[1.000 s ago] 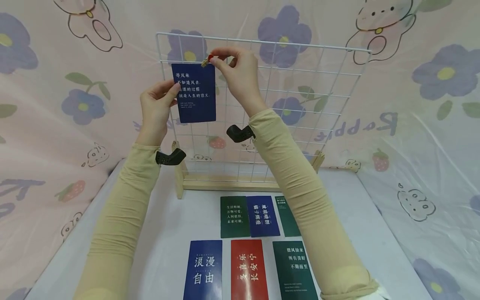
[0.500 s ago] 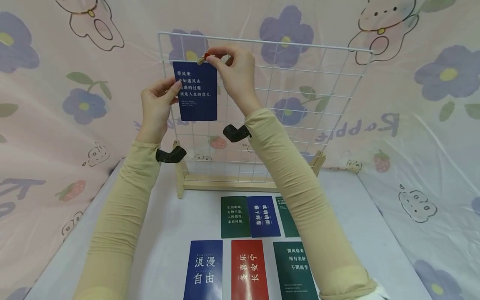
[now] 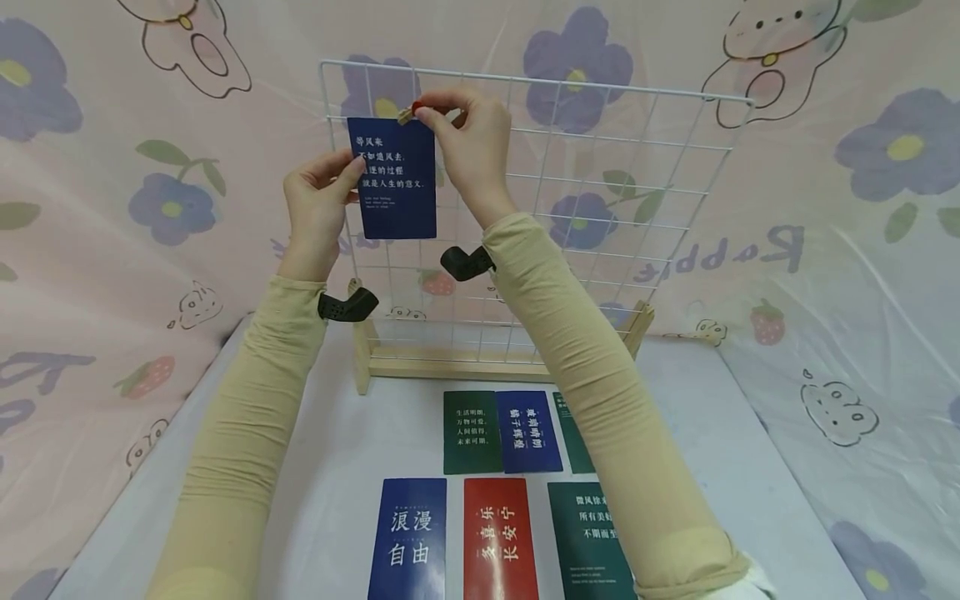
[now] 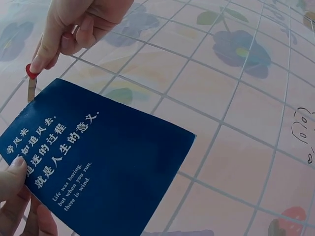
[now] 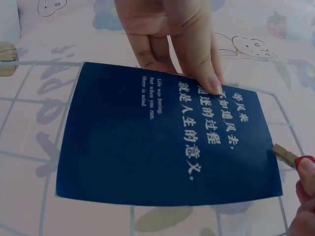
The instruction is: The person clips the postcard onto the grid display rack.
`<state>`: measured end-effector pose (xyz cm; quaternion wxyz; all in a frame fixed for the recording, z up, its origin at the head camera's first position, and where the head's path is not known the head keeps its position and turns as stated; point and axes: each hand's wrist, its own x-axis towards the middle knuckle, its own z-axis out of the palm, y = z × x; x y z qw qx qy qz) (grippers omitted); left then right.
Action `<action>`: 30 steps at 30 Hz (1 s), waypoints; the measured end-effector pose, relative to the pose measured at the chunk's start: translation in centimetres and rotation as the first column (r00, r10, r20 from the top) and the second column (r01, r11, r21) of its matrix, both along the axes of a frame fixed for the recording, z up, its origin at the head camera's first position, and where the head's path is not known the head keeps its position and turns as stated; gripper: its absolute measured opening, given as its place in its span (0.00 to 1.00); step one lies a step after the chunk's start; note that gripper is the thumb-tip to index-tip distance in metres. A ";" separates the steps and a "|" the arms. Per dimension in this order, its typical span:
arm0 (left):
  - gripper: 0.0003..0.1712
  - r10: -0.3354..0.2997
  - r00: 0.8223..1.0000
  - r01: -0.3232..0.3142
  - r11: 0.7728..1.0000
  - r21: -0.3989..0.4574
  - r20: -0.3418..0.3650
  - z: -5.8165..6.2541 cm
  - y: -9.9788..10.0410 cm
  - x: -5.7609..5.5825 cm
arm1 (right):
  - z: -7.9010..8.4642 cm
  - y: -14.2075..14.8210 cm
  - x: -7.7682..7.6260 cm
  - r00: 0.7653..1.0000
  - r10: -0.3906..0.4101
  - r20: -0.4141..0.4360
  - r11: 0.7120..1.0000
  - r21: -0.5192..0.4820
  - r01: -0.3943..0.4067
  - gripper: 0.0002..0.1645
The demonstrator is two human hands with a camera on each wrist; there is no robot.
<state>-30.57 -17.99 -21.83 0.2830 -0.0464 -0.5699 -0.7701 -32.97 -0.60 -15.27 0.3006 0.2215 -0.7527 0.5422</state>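
My left hand [image 3: 315, 208] pinches the left edge of a dark blue card [image 3: 397, 200] with white writing, thumb in front. The card stands upright before the upper left of a white wire grid [image 3: 555, 175]. At the card's top edge, my right hand [image 3: 476, 150] pinches a small wooden clothespin [image 3: 406, 115] with a red ornament. In the left wrist view the clothespin [image 4: 32, 90] meets the edge of the card [image 4: 123, 147]. The right wrist view shows its tip [image 5: 279, 150] on the card's edge; whether it also bites a wire cannot be told.
The grid stands on a wooden base [image 3: 457, 367] on a white table. In front lie a green card [image 3: 471, 458], a blue card [image 3: 531, 458], a long blue card [image 3: 408, 575], a red card [image 3: 498, 575] and further green cards, partly behind my right sleeve [image 3: 600, 375].
My right hand has shifted slightly left with the clothespin along the card's top edge. The card and left hand have risen slightly in view, as the whole scene drifts a little.
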 end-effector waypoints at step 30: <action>0.10 0.177 0.983 -0.181 0.980 -0.087 -0.049 -0.1 0.3 -1.0 | 1.9 -2.2 0.5 0.979 -0.197 0.048 0.937 0.304 0.173 0.08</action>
